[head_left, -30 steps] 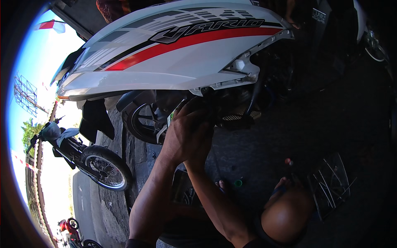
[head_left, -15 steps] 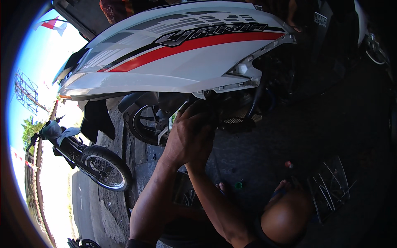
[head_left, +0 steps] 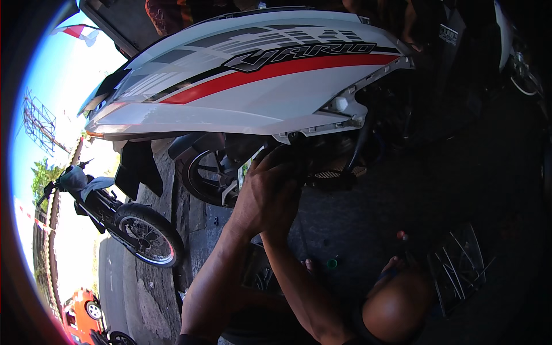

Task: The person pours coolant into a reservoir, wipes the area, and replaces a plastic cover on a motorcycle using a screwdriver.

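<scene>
A white scooter (head_left: 247, 109) with a red stripe and grey graphics fills the upper middle. Below its side panel, near the rear wheel (head_left: 204, 175), my two hands are pressed close together. My left hand (head_left: 260, 187) is closed, its fingers bent upward into shadow. Against it, on the right, my right hand (head_left: 286, 198) is closed too, its fingertips lost in the dark. A pale thing with green on it (head_left: 244, 172) shows as a narrow strip beside my left hand. Whatever the hands grip is mostly hidden by them and by shadow.
A green cap-like ring (head_left: 332, 264) and a small red-and-white thing (head_left: 402, 236) lie on the dark floor. Farther right is a tray (head_left: 460, 267) with thin metal rods. Another motorcycle (head_left: 123, 221) stands at left, beyond it an orange car (head_left: 83, 313) by the road.
The view has shifted slightly, so the scooter sits a little lower and farther right. An orange car has come into view at lower left. My hands keep their place under the panel.
</scene>
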